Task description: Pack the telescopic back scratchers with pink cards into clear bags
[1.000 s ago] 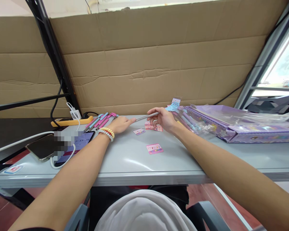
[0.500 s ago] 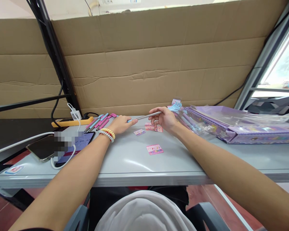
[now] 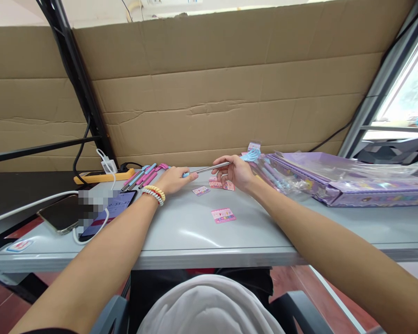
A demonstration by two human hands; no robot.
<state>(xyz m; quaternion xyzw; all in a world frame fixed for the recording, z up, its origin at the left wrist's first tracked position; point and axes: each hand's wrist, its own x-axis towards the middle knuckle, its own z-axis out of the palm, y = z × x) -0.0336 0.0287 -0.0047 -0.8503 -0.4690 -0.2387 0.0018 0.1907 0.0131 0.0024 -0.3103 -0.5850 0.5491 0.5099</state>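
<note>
A telescopic back scratcher (image 3: 209, 169), with a silvery rod and a light blue handle, spans between my two hands above the table. My left hand (image 3: 176, 179), with beaded bracelets at the wrist, is closed on the handle end. The fingers of my right hand (image 3: 237, 172) pinch the rod near its other end. Just beyond that hand shows a light blue hand-shaped claw (image 3: 251, 155), in line with the rod. Small pink printed cards (image 3: 223, 215) lie on the table below and between my hands. Several pink and blue back scratchers (image 3: 144, 176) lie beside my left hand.
Clear plastic packets (image 3: 282, 181) and a purple flat box (image 3: 355, 197) lie to the right. On the left are a phone (image 3: 61, 213), a purple-screened device (image 3: 114, 208), a white cable and a yellow power strip (image 3: 104, 176). A cardboard wall (image 3: 209, 88) stands behind the table.
Almost nothing differs. My right hand has shifted slightly left along the rod, while both hands keep hold of the back scratcher. The view has moved a touch.
</note>
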